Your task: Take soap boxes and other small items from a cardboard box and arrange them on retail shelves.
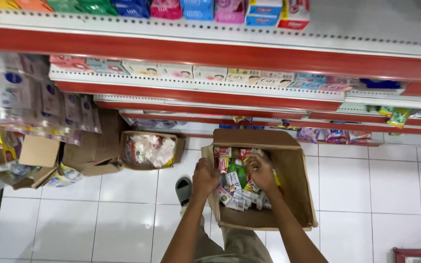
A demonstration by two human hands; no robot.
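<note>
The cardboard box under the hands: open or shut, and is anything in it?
Open. The cardboard box has its flaps spread, and small packets fill it; both hands reach inside.

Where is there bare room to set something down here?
Bare white floor tiles lie right of the open cardboard box, and more at lower left. The box, under both hands, is packed with small packages; the cartons at left crowd that side.
</note>
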